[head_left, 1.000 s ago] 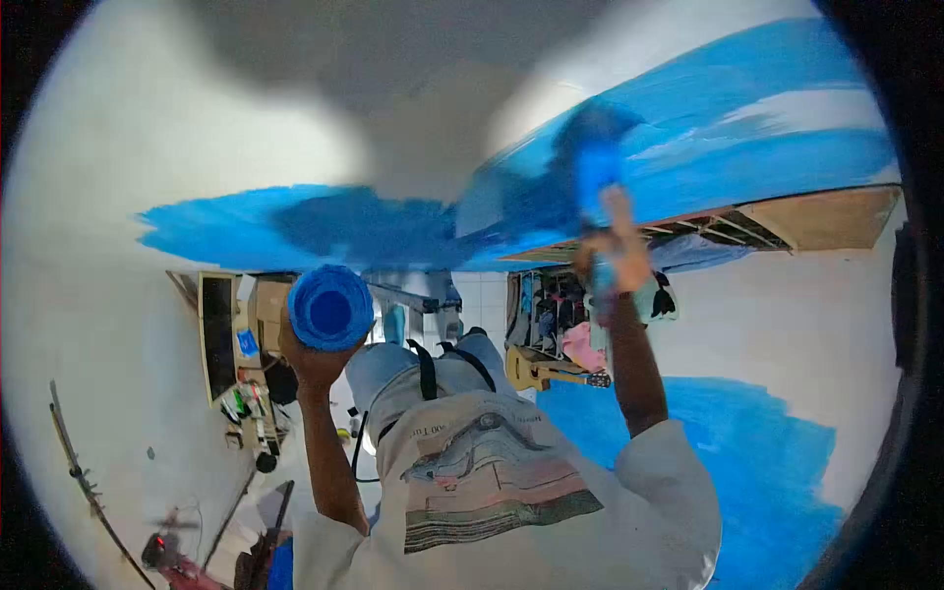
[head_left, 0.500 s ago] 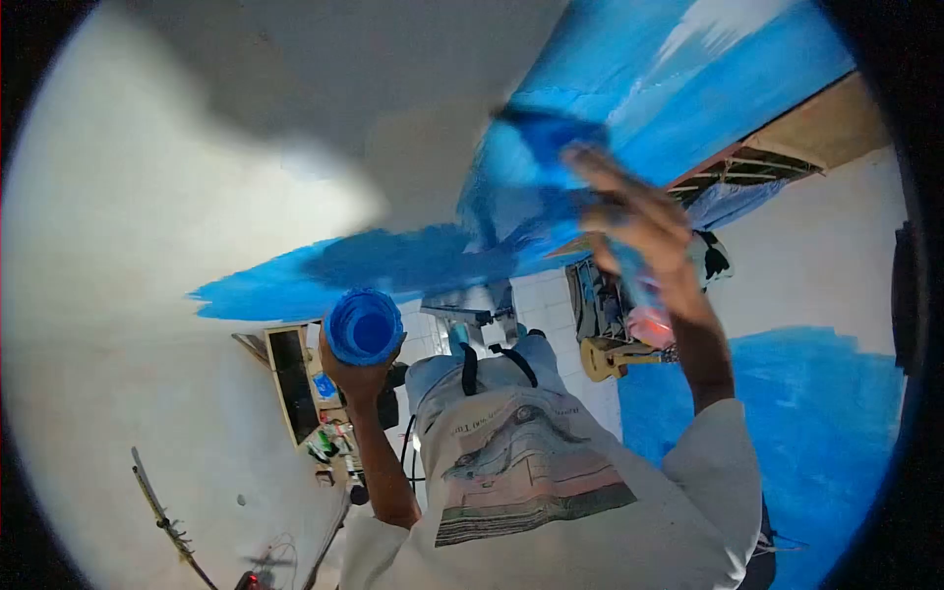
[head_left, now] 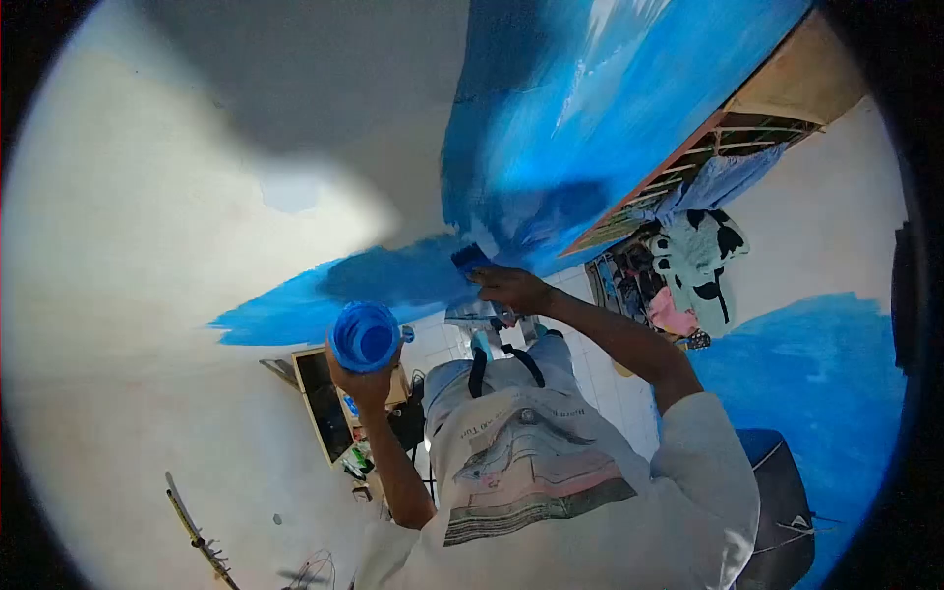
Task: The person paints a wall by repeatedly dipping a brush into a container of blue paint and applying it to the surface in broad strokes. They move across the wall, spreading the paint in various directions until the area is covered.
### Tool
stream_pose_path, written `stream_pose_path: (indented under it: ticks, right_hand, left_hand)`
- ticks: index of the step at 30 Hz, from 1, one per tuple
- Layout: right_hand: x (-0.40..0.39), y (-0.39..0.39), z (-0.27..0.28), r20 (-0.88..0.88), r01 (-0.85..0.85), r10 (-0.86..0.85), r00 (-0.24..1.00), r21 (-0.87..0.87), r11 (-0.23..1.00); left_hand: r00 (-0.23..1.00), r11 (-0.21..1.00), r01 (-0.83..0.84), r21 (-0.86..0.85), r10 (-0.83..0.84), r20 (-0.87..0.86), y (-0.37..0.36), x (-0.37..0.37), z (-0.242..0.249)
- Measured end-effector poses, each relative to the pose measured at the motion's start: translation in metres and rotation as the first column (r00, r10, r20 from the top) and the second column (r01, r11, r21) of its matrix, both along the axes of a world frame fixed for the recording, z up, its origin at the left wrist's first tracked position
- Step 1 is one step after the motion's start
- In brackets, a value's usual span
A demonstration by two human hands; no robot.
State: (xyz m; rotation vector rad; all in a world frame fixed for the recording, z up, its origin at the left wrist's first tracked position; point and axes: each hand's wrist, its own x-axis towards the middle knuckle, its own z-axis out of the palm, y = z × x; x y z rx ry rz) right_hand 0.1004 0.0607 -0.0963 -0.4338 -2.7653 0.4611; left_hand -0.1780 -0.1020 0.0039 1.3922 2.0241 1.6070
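My left hand (head_left: pixel 364 383) is wrapped round a cup of blue paint (head_left: pixel 365 337), its open top facing me and its inner walls coated blue. In my right hand (head_left: pixel 518 289) is a paintbrush, its blue-covered bristles (head_left: pixel 471 259) against the lower part of the wall's painted area. Fingers close round the brush handle, which is mostly hidden. A wide band of blue paint (head_left: pixel 610 108) runs up the wall, streaky near the top. From its lower end a blue patch (head_left: pixel 265 313) spreads left over the pale wall (head_left: pixel 128 246).
At the right, a window-like opening with slats (head_left: pixel 678 177) borders the paint, a blue cloth (head_left: pixel 733 177) hanging there. Below hang a cow-patterned cloth (head_left: pixel 700 256) and a pink cloth (head_left: pixel 672 313). A dark-panelled frame (head_left: pixel 323 405) stands lower left; a black bag (head_left: pixel 777 501) is lower right.
My right hand has moved down and left with the brush, from the upper blue band to its lower end. My left hand still holds the cup; the view has shifted slightly.
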Motion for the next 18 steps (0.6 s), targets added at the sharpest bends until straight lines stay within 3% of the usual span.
stream_pose_path:
  ticks: [3,4,5,6,7,9,11,12,15,16,17,18]
  right_hand:
    - [-0.001,0.015,0.007,-0.047,0.017,-0.01,0.999,0.156,0.988]
    - [0.002,0.027,0.021,-0.088,0.04,-0.031,0.996,0.106,0.994]
    - [0.008,0.036,0.066,-0.124,0.062,-0.054,0.991,0.056,0.997]
    - [0.015,0.036,0.121,-0.251,0.084,-0.052,0.967,0.118,0.989]
    - [0.023,0.036,0.177,-0.374,0.116,-0.042,0.927,0.178,0.977]
    - [0.036,0.038,0.254,-0.496,0.121,0.056,0.867,0.316,0.941]
    - [0.042,0.033,0.305,-0.607,0.243,0.102,0.788,0.459,0.855]
    - [0.041,0.034,0.3,-0.609,0.25,0.097,0.787,0.458,0.853]
    - [0.027,0.036,0.24,-0.628,0.321,-0.015,0.778,0.376,0.87]
    - [0.022,0.039,0.211,-0.635,0.345,-0.051,0.771,0.349,0.871]
    - [0.016,0.038,0.168,-0.537,0.318,-0.048,0.842,0.422,0.849]
    - [0.003,0.035,0.121,-0.545,0.246,-0.038,0.838,0.314,0.917]
  left_hand:
    - [0.995,0.999,-0.039,0.026,0.041,-0.086,-0.002,-0.002,-0.002]
    - [0.995,0.999,-0.042,0.021,0.044,-0.094,-0.004,-0.001,-0.002]
    - [0.999,0.998,-0.043,0.056,0.044,-0.024,-0.006,0.002,-0.003]
    - [0.998,0.995,-0.045,0.092,0.041,0.048,-0.008,0.004,-0.003]
    - [0.998,0.995,-0.045,0.091,0.041,0.046,-0.009,0.003,-0.005]
    - [0.991,0.998,-0.053,0.016,0.054,-0.119,-0.015,0.0,-0.011]
    - [0.999,0.999,-0.029,0.023,0.03,-0.03,-0.015,0.003,-0.011]
    - [0.998,0.999,-0.008,0.031,0.006,0.061,-0.013,0.007,-0.011]
    - [1.0,0.999,-0.025,0.037,0.025,-0.007,-0.008,0.017,-0.003]
    - [1.0,0.999,-0.016,0.041,0.016,-0.012,-0.006,0.018,-0.005]
    - [1.0,0.999,-0.018,0.043,0.017,0.004,-0.007,0.018,-0.008]
    - [1.0,0.999,-0.02,0.046,0.019,0.019,-0.008,0.018,-0.01]
